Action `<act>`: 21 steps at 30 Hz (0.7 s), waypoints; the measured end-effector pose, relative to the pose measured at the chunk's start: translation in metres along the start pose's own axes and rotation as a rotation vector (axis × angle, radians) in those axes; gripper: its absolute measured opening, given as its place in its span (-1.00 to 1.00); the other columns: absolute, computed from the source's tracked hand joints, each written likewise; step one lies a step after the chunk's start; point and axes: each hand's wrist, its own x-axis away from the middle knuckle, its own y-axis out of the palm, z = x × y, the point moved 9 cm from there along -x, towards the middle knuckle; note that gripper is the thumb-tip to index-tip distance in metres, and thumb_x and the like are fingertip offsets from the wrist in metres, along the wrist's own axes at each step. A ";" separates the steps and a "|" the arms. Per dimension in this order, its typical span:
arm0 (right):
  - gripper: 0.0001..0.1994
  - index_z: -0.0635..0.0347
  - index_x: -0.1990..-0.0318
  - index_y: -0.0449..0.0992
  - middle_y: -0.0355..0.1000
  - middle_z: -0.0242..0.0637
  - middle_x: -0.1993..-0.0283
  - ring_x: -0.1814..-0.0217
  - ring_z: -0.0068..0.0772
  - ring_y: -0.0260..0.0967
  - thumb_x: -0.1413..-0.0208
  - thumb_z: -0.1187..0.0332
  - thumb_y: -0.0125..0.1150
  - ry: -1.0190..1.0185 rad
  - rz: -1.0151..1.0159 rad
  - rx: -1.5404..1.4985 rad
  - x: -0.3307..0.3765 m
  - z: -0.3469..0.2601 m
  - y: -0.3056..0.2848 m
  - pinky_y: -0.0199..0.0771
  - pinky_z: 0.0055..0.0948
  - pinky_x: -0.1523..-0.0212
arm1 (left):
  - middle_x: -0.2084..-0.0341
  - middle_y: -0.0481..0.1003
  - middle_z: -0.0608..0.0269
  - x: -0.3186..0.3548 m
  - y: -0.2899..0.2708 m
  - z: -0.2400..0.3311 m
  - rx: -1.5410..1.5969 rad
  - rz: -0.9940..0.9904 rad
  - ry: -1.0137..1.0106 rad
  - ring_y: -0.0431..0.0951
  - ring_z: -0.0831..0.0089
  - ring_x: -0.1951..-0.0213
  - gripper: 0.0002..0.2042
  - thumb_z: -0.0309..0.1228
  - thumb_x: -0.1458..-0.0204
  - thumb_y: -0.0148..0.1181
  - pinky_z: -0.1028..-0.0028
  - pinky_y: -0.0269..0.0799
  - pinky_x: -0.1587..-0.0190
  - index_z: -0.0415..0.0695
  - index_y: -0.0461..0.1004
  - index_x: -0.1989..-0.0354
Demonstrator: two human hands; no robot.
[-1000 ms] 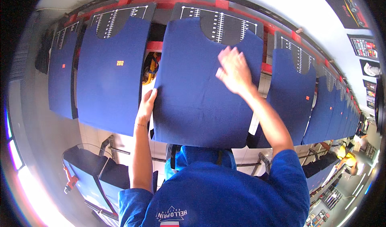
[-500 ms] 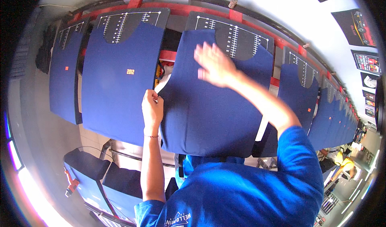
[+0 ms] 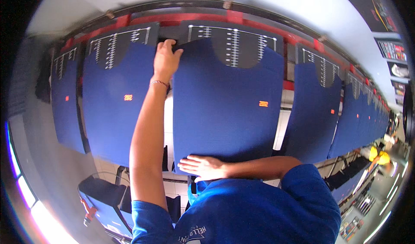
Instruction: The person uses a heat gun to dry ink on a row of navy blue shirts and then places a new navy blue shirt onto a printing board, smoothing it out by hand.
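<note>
Curving rows of flat printing boards fill the frame, the centre one dressed in smooth blue fabric (image 3: 225,110), left hand (image 3: 166,58) fingers gripping its upper-left corner, right hand (image 3: 203,167) spread flat on its lower edge.

Row of pallets left to right; centre pallet (image 3: 228,101) between neighbours (image 3: 116,97) and (image 3: 314,106). Left hand (image 3: 166,59) on its top-left corner, right hand (image 3: 203,167) on its near edge.

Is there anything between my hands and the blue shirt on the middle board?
Nothing visible. The left hand already grips the blue shirt at its upper left corner, and the right hand lies flat on its lower edge. Neighbouring boards stand apart on either side.
</note>
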 end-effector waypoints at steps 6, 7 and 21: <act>-0.20 0.24 -0.40 0.13 -0.03 0.00 -0.52 -0.57 0.06 -0.13 -0.20 -0.21 -0.03 0.664 0.095 0.284 0.152 0.241 -0.187 -0.23 0.06 -0.52 | 0.34 0.49 -0.01 -0.008 0.020 0.005 0.115 -0.070 0.069 0.51 0.03 0.19 -0.82 -0.48 0.01 0.29 0.19 0.42 0.06 -0.23 0.45 0.26; -0.19 0.28 -0.40 0.12 -0.05 0.02 -0.52 -0.57 0.07 -0.16 -0.20 -0.20 -0.03 0.755 0.131 0.363 0.180 0.284 -0.212 -0.23 0.05 -0.53 | 0.34 0.49 -0.01 -0.011 0.025 0.007 0.078 -0.116 0.068 0.52 0.04 0.18 -0.81 -0.47 0.01 0.29 0.20 0.43 0.06 -0.23 0.45 0.25; -0.27 0.05 -0.40 0.19 0.08 -0.28 -0.49 -0.49 -0.17 0.02 -0.25 -0.25 -0.11 0.507 -0.149 0.078 0.227 0.041 -0.027 0.06 0.05 -0.40 | 0.45 0.54 0.02 -0.029 0.043 -0.025 0.002 -0.365 -0.158 0.56 0.20 0.35 -0.79 -0.39 -0.01 0.33 0.31 0.46 0.20 -0.26 0.47 0.33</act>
